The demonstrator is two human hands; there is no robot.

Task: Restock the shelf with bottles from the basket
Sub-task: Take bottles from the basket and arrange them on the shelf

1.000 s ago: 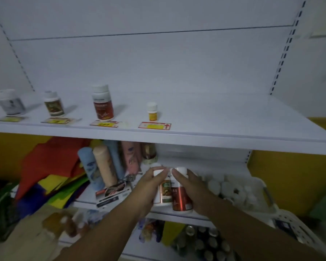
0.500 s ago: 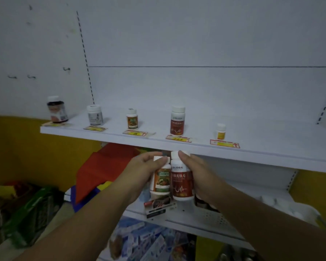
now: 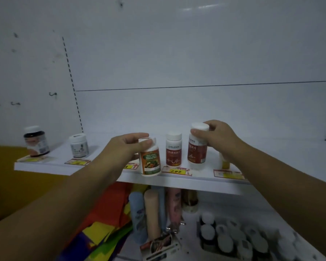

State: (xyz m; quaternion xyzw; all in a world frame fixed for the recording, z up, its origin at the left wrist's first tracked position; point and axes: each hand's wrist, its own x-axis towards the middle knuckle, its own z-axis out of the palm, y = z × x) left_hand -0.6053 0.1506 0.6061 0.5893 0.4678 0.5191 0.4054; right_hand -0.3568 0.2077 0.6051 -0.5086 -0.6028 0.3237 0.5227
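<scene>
We see both arms reach up to the shelf [image 3: 177, 180]. The left hand [image 3: 128, 146] comes in from the left, palm down, fingers clenched round the cap of the green-label bottle [image 3: 151, 162]. The right hand [image 3: 219, 135] comes from the right, fingers and thumb pinching the white cap of the red-label bottle [image 3: 197, 149].

Both bottles stand long axis vertical with caps up, the green one leaning slightly. It sits just left of the standing red bottle [image 3: 174, 150], at the shelf's front edge. The held red one is just right of it. We cannot tell whether either base has touched down.

Half a second ago the pair were pressed together below the shelf, gripped by their bodies. Now they're raised and split apart.
</scene>
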